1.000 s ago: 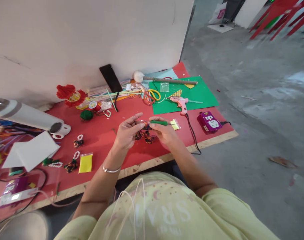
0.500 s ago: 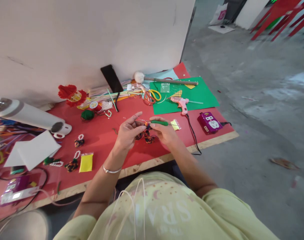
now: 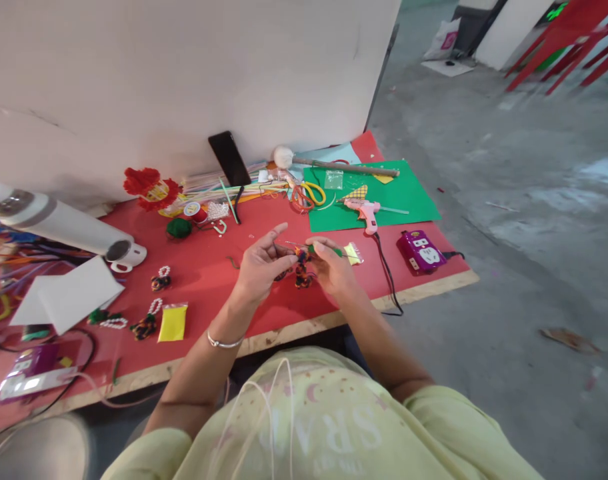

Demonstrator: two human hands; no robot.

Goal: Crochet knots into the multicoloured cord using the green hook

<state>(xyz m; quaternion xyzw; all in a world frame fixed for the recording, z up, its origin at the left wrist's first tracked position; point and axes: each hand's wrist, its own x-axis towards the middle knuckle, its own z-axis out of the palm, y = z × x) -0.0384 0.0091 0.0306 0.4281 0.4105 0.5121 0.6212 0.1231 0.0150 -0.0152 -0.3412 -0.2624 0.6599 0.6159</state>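
My right hand [image 3: 331, 263] is closed around a crochet hook with a green handle [image 3: 338, 251]; its thin metal shaft points left toward my other hand. A small crocheted piece [image 3: 303, 275] in dark and orange yarn hangs between my hands, close to the right fingertips. My left hand [image 3: 257, 267] has its index finger raised and thumb stretched toward the piece, with dark yarn [image 3: 280, 248] running through its fingers. More of that yarn lies below the left thumb, partly hidden.
On the red table cover [image 3: 209, 260] lie a pink glue gun [image 3: 367, 213], scissors [image 3: 314, 193], a purple power socket [image 3: 420, 252] and a yellow packet [image 3: 173, 323]. Beaded crochet pieces [image 3: 144, 327], white cards [image 3: 79, 293] and a white bottle [image 3: 64, 223] are at left. A phone [image 3: 229, 159] leans on the wall.
My right hand and the hook have shifted slightly right, away from my left hand. The crocheted piece shows more fully between them, and the yarn spans a wider gap. The view has moved slightly.
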